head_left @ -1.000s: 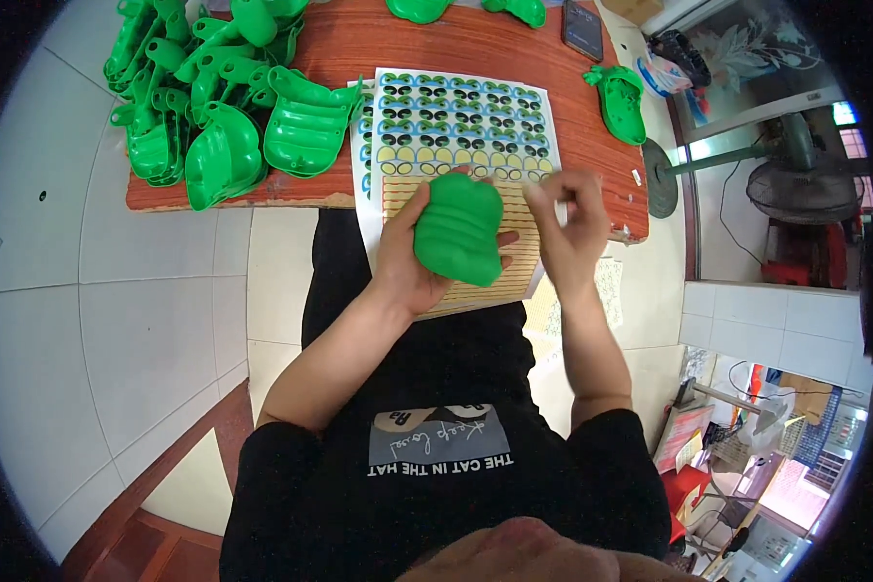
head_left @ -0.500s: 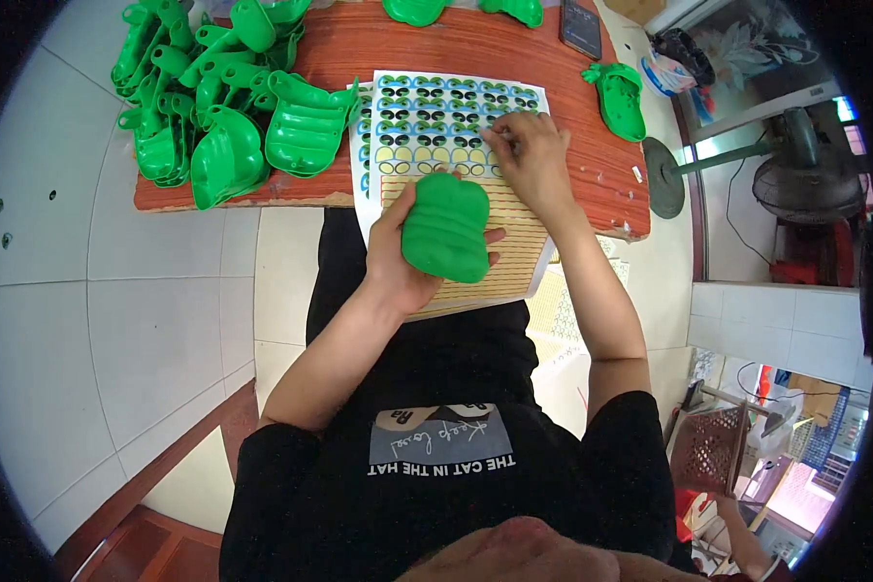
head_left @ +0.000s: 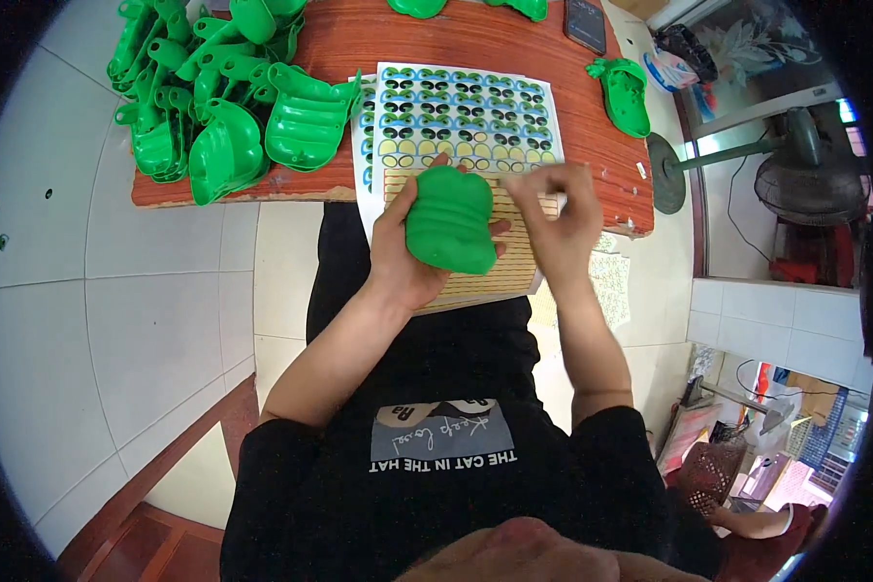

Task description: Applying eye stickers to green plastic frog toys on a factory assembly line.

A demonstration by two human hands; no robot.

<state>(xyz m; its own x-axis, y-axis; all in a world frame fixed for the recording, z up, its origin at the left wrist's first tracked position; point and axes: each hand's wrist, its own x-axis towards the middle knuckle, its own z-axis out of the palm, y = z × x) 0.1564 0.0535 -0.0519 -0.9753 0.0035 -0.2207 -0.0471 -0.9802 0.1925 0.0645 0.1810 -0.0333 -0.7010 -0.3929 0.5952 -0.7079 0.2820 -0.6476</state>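
Note:
My left hand (head_left: 404, 257) holds a green ridged plastic shell (head_left: 450, 221) from beneath, its rounded side up, with fingertips showing past its right edge. Under it lie sheets of eye-shaped stickers (head_left: 461, 102), partly on the table and partly over my lap; their near part is yellowish with dark lines. My right hand (head_left: 567, 218) is just right of the shell, above the sheet's right edge. Its thumb and forefinger are pinched together, and anything between them is too small to make out.
Similar green plastic parts (head_left: 228, 150) are heaped at the left of the reddish wooden table (head_left: 339, 39). At the right lie another green part (head_left: 626, 100) and a phone (head_left: 585, 26). A fan (head_left: 810, 179) stands beyond the table. Another person's arm (head_left: 761, 524) shows at lower right.
My right hand has moved off the sticker rows, toward me and slightly right, with its fingers pinched. The shell in my left hand has barely shifted. More of the other person shows.

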